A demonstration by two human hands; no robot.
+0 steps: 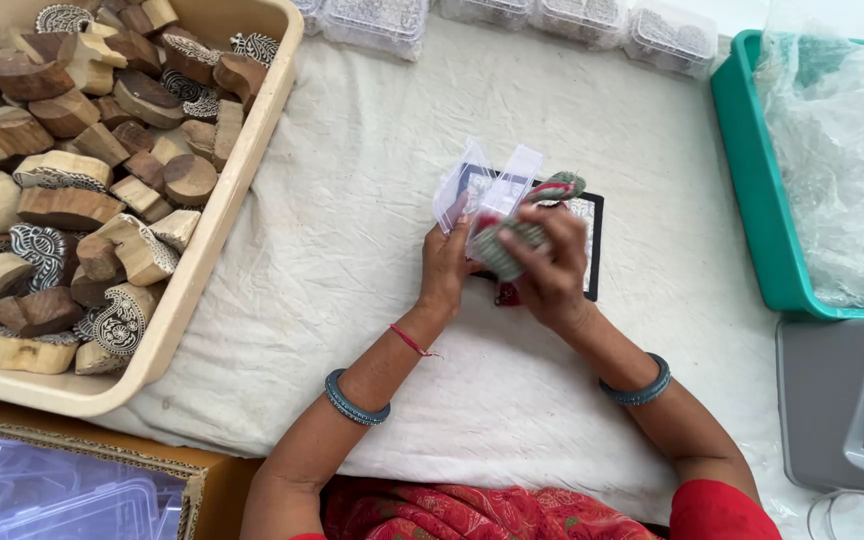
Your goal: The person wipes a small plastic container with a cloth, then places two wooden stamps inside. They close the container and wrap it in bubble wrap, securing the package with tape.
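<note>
Over a cloth-draped counter [372,150], left hand [444,270] grips a clear box [487,190]; right hand [552,270] clasps a stamp [507,248] beside a tub [207,240] of blocks

Teal bangles [357,405], red wrist thread [410,341], red garment [472,512]

Two hands at work over a cloth-covered counter, holding a small clear box and a green patterned piece.

The left hand [444,268] holds a small clear plastic box [487,190] with its lid up, while the right hand [552,270] grips a green ribbed item [512,245] with red trim right against it, above a dark-framed card [592,240] lying on the white cloth [352,200] that covers the counter. At the left stands a beige tray [207,240] heaped with carved wooden printing blocks [62,180]. A green tray [752,180] holding crumpled clear plastic [842,150] sits at the right, with a grey machine [837,400] just below it. Clear lidded boxes [512,15] line the far edge.
</note>
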